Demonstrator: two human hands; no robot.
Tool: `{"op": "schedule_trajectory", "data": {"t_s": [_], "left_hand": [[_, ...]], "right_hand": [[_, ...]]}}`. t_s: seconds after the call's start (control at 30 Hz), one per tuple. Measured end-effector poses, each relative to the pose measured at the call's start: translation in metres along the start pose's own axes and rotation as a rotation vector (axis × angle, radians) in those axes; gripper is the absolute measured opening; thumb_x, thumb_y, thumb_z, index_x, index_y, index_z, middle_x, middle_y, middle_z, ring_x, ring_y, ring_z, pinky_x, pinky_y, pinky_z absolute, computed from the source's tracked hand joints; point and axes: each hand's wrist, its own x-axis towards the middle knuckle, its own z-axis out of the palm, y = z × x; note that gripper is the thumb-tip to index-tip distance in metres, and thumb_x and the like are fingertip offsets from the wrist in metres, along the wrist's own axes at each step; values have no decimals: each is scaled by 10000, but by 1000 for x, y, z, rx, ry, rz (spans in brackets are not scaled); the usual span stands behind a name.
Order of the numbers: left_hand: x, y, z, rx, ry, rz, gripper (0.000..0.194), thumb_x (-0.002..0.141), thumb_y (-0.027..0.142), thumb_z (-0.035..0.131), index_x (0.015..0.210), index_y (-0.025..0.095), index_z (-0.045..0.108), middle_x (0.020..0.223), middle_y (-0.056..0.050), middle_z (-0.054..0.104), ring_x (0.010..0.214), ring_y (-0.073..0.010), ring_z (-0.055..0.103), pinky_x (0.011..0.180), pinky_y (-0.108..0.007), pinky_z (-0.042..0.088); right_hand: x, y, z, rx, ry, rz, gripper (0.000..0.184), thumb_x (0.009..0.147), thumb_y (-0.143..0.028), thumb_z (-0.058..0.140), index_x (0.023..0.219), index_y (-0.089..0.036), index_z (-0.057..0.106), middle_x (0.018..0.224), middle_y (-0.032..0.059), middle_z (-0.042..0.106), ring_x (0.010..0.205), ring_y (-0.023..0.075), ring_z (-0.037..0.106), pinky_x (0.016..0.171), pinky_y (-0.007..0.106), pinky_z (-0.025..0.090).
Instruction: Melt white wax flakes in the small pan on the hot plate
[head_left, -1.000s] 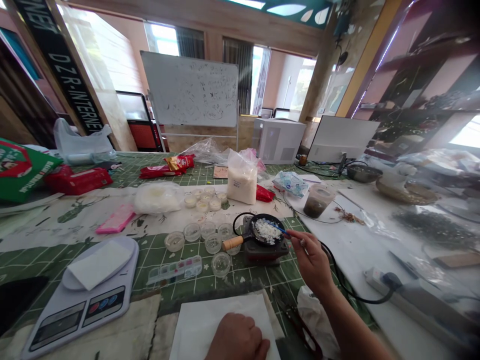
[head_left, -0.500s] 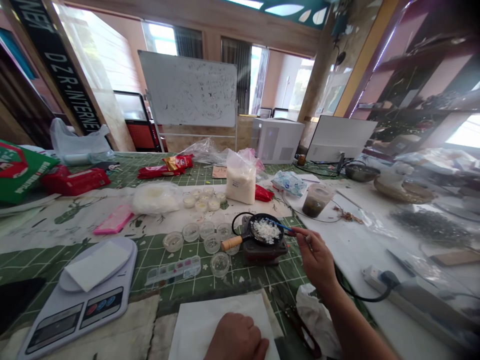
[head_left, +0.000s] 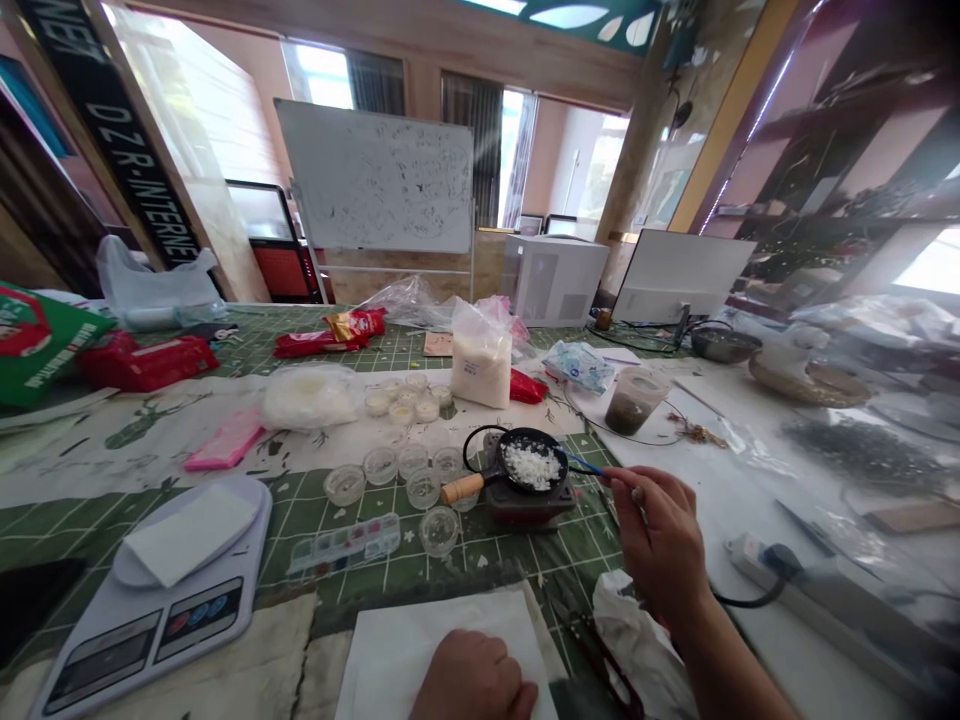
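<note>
My right hand (head_left: 656, 535) grips a thin blue stick (head_left: 585, 465) whose tip rests at the rim of a small black pan (head_left: 531, 465) holding white flakes. The pan has a wooden handle (head_left: 463, 488) and sits on a small dark heater (head_left: 529, 500). My left hand (head_left: 472, 678) lies closed on a white sheet of paper (head_left: 405, 645) at the near table edge. Several small clear cups (head_left: 397, 475) stand left of the pan.
A kitchen scale (head_left: 161, 590) with a white pad lies near left. A paint palette strip (head_left: 345, 545), a bag of white granules (head_left: 481, 365), a cup of dark liquid (head_left: 634, 400), a power strip (head_left: 780, 565) with its cord, and red packets (head_left: 146, 360) are spread around.
My right hand has drawn back toward me and to the right, pulling the blue stick from over the flakes to the pan's right rim. The left hand stays put.
</note>
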Motion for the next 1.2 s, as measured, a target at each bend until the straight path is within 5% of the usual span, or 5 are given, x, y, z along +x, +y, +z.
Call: {"op": "schedule_trajectory", "data": {"t_s": [0.5, 1.03, 1.2], "left_hand": [[1, 1, -2, 37, 184, 42, 181, 714, 189, 614, 549, 189, 541, 514, -9, 567, 472, -150, 496, 487, -296, 170], [6, 1, -6, 48, -142, -41, 204, 784, 225, 621, 585, 182, 610, 555, -22, 615, 497, -151, 534, 468, -298, 141], [7, 1, -6, 66, -129, -25, 194, 768, 226, 637, 580, 186, 610, 561, -17, 626, 495, -154, 540, 471, -312, 124]], "right_hand": [[-5, 3, 8, 105, -87, 117, 181, 939, -238, 529, 1056, -201, 663, 892, 45, 719, 886, 211, 605, 812, 373, 442], [1, -7, -7, 33, -65, -43, 148, 925, -158, 535, 1039, -178, 626, 869, 46, 710, 867, 202, 586, 804, 373, 425], [0, -12, -12, 1, -80, -56, 134, 925, -161, 534, 1025, -181, 620, 864, 44, 706, 856, 203, 581, 803, 380, 416]]}}
